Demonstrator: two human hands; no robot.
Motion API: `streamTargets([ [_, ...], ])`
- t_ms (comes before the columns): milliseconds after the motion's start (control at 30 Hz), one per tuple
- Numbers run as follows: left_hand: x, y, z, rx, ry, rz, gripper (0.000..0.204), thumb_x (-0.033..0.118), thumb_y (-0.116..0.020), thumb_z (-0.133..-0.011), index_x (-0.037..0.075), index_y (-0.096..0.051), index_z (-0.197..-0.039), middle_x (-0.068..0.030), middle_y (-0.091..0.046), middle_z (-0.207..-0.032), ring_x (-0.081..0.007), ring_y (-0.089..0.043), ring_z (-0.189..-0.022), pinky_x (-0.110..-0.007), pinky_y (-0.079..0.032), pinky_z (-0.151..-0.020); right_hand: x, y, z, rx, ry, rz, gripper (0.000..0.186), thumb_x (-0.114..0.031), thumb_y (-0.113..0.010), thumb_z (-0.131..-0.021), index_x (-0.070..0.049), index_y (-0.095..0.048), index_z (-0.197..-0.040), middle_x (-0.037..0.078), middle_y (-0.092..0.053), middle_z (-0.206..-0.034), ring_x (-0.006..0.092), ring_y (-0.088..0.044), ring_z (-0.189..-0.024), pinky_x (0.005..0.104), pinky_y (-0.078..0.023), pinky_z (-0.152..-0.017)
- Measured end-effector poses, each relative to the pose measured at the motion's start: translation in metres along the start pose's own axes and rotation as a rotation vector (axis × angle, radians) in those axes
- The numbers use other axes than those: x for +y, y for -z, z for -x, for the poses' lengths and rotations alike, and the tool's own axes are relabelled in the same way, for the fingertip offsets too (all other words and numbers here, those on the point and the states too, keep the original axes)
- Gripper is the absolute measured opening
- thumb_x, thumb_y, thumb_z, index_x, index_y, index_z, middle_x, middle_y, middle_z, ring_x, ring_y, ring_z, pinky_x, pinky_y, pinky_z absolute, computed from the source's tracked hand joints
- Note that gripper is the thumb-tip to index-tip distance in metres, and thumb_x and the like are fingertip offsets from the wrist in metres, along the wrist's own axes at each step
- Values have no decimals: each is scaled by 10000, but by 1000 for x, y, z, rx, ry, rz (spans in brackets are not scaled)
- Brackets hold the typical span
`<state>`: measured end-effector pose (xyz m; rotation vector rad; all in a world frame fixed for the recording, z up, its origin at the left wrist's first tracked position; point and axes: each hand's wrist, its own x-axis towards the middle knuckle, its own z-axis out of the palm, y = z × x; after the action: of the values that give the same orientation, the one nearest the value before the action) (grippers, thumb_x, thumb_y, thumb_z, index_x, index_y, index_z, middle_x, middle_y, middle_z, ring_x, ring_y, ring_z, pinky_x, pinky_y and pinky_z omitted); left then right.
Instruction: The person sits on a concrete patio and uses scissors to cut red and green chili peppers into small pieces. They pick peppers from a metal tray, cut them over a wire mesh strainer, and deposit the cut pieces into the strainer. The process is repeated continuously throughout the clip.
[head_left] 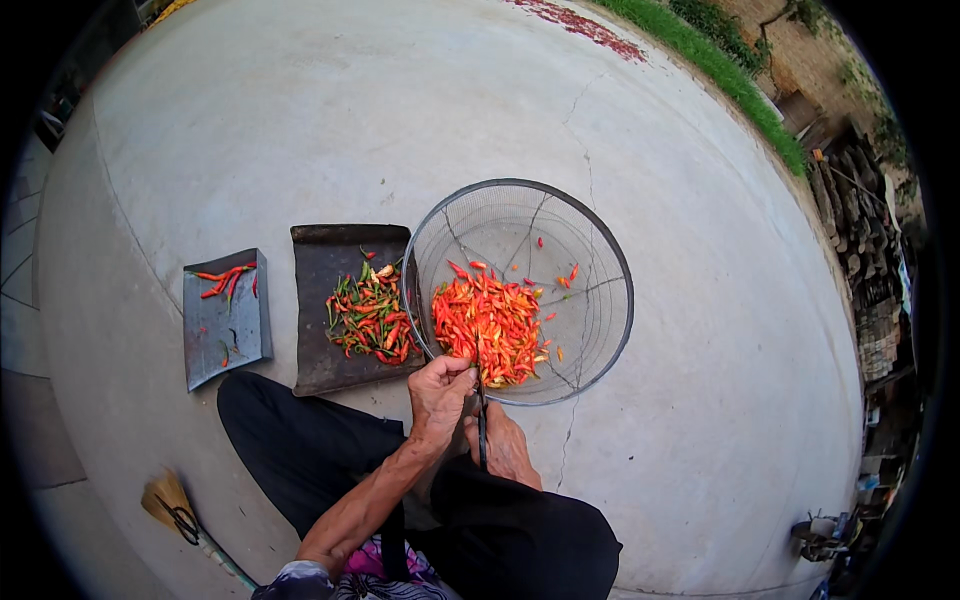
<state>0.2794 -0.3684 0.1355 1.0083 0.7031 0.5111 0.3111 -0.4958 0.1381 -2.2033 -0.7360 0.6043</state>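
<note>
My left hand (440,396) is closed in a pinch at the near rim of a round wire-mesh basket (622,345). A small chili pepper, mostly hidden, appears to be between its thumb and fingers. Right beside the fingertips stands a narrow dark blade (482,425), upright. What looks like my bare foot (508,448) comes out of the black trouser leg and straddles the blade's lower part. Cut red and orange chili peppers (490,325) are heaped in the basket's left half. I do not see my right hand.
Left of the basket, a dark metal scoop tray (325,270) bears whole red and green chilies (370,315). Farther left is a smaller grey pan (205,340) with several chilies. A straw broom (170,500) lies lower left. Stacked firewood (850,205) lines the right edge of the concrete.
</note>
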Motion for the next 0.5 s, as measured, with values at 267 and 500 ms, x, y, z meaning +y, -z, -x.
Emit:
streamTargets([
  [267,7,-1,1,-12,106,53,163,37,-679,-866,-51,-637,-997,-60,-658,-806,-76,-582,-616,-184,-434,-503,-1,-3,7,74,-72,-206,215,-169,-634,-865,7,-520,-818,217,-586,-585,442,-609,-572,468,-461,-504],
  [500,8,7,-4,2,154,13,180,82,-665,-886,-49,-658,-1009,-37,-654,-819,-74,-564,-639,-214,-452,-559,4,0,6,-19,-33,-132,199,-185,-603,-875,2,-543,-910,221,-630,-691,431,-635,-676,478,-494,-632],
])
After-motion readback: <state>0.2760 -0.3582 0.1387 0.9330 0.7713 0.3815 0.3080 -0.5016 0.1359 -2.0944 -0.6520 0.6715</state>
